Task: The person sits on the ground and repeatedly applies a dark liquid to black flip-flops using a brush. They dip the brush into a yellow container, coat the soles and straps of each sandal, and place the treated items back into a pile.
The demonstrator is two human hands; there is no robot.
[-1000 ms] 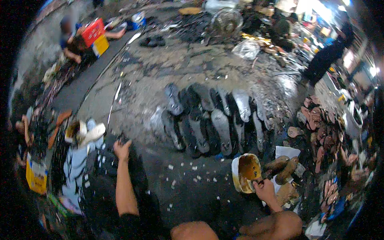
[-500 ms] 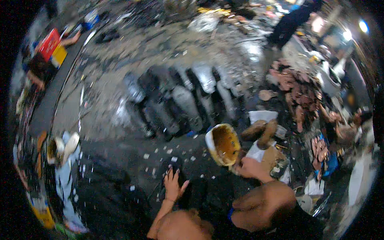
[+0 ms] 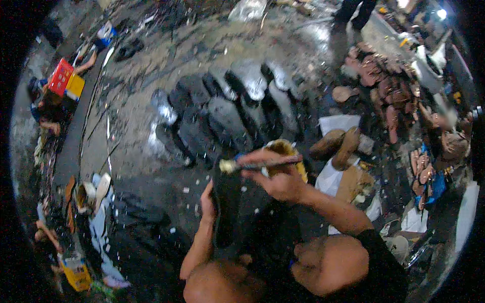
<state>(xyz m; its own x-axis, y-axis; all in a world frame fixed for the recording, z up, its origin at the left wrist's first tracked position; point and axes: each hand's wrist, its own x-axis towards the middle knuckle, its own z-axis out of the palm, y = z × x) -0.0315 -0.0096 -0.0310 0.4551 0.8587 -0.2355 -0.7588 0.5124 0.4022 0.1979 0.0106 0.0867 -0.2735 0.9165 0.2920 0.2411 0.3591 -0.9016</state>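
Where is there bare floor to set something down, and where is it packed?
Likeliest: the grey floor between the rows of dark soles and the long dark strip at left; more shows beyond the rows. Right of the right hand it is crowded: brown shoe-shaped pieces, white sheets and heaped reddish soles.

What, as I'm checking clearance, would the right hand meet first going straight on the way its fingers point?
Probably the upper end of the dark sole in the left hand, though one view leaves depth unclear.
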